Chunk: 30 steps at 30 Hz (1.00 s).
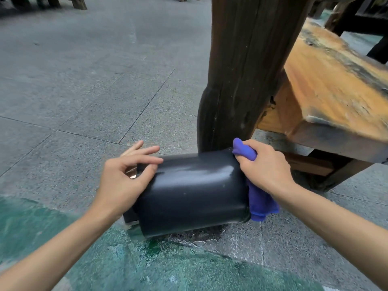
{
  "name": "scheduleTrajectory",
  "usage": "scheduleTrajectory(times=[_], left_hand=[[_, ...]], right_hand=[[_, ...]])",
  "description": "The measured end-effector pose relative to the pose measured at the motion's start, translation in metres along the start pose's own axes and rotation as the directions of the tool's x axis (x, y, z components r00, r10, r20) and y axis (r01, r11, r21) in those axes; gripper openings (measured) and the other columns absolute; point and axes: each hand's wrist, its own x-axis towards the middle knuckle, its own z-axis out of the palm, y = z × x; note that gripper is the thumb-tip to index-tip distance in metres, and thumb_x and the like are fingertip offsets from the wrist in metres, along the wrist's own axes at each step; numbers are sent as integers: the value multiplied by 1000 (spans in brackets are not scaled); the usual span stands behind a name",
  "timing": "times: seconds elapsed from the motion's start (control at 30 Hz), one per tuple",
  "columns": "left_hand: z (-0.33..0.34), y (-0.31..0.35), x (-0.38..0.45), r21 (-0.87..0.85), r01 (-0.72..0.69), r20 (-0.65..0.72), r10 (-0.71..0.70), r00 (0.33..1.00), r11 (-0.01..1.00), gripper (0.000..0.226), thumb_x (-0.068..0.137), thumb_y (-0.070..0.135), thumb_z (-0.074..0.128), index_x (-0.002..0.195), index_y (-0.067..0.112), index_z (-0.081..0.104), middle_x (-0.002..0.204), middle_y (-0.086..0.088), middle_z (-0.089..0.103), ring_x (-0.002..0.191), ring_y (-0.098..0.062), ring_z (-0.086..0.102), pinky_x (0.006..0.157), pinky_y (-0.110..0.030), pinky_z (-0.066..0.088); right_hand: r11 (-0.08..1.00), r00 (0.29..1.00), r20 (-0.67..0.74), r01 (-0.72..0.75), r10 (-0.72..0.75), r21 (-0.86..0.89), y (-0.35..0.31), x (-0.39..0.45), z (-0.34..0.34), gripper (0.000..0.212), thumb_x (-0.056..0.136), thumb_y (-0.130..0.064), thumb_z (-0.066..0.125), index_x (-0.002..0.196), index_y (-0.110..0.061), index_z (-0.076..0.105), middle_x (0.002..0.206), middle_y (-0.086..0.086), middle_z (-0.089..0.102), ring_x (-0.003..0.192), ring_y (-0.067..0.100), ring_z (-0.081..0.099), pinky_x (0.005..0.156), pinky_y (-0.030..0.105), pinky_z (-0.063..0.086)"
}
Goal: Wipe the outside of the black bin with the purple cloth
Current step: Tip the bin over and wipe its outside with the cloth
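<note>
Black bin (pixel 193 192) lies on its side on the stone floor (pixel 84 91), at 6 o'clock from the wooden post (pixel 241 70); left hand (pixel 126 177) steadies its 9 o'clock end, fingers spread loose; right hand (pixel 266 166) clenches purple cloth (pixel 258 198) against the 3 o'clock end.

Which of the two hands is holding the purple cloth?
The right hand holds the purple cloth, bunched in its closed fingers at the right end of the black bin. The left hand holds no cloth; it rests on the bin's other end.

Black bin (pixel 193 192), purple cloth (pixel 260 203), grey paving (pixel 84 80)
</note>
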Motion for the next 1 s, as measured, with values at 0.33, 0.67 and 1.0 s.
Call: scheduleTrajectory(times=[0.33,0.67,1.0], left_hand=[[-45,10,29,-120,169,75,-160,984,978,31,65,44,84,95,37,82,118,21,75,136,6,49,123,-44,31],[-45,4,30,203,157,107,-181,978,967,40,79,43,83,116,52,71,131,20,68,132,11,49,120,-31,34],[26,43,14,659,-350,413,68,908,665,64,92,60,30,138,28,59,143,6,60,134,-19,53,115,-38,38]], right_hand=[[938,976,166,-183,138,296,-38,8,-9,6,77,-35,70,81,-38,73,63,-9,70,75,21,69,69,34,54],[958,977,135,-190,163,216,-41,8,17,4,81,-38,69,84,-40,71,76,-12,70,75,12,62,63,30,48],[1000,996,84,27,-26,-8,-48,13,18,24,82,-38,60,106,-41,65,104,-1,65,96,29,62,83,40,52]])
